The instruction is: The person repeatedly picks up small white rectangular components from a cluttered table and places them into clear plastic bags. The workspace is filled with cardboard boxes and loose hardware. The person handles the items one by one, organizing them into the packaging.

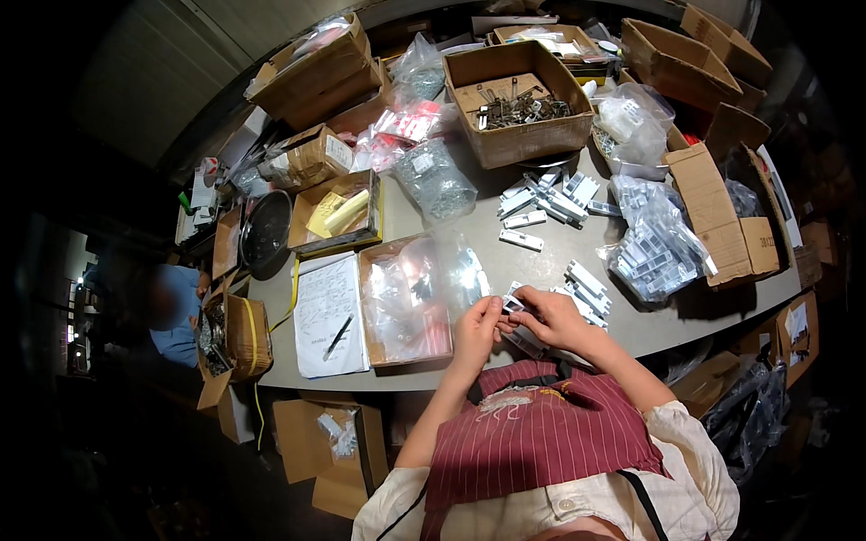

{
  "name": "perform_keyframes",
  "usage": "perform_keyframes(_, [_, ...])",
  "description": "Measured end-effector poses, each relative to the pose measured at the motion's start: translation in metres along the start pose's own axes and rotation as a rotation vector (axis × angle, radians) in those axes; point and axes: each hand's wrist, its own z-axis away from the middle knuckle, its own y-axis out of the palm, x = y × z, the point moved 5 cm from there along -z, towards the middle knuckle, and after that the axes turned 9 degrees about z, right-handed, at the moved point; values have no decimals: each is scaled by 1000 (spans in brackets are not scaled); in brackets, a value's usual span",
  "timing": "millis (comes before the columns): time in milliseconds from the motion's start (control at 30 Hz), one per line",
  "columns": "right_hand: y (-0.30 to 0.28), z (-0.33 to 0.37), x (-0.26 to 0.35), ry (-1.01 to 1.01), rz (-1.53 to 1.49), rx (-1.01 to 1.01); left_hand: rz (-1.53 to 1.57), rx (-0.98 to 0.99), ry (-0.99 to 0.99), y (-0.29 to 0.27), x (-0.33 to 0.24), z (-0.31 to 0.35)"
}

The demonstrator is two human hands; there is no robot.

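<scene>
Close to the table's front edge, my left hand and my right hand meet around a small pale grey rectangular housing. Fingertips of both hands pinch it and cover most of it. Beside my right hand lies a row of similar pale housings, partly hidden by that hand. Two single housings lie farther off, in front of a loose pile of them. Left of my left hand is a shallow cardboard box with clear plastic bags in it.
A cardboard box of metal parts stands at the back. A clear bag of housings lies at right by an open carton. Papers with a pen lie at left. Another person is at far left.
</scene>
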Motion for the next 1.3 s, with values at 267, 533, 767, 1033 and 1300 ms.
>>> perform_keyframes(267, [-17,5,14,-338,334,-265,-170,178,142,-6,20,2])
perform_keyframes(533, [-9,16,13,-448,241,-195,-205,165,190,-5,30,-2])
perform_keyframes(767, [-19,22,15,-343,-37,-331,-267,142,295,8,16,7])
perform_keyframes(1033, [-24,11,0,374,-1075,-192,463,56,69,6,12,7])
perform_keyframes(1300, [-7,10,-5,402,-1078,-170,-236,254,186,32,-11,21])
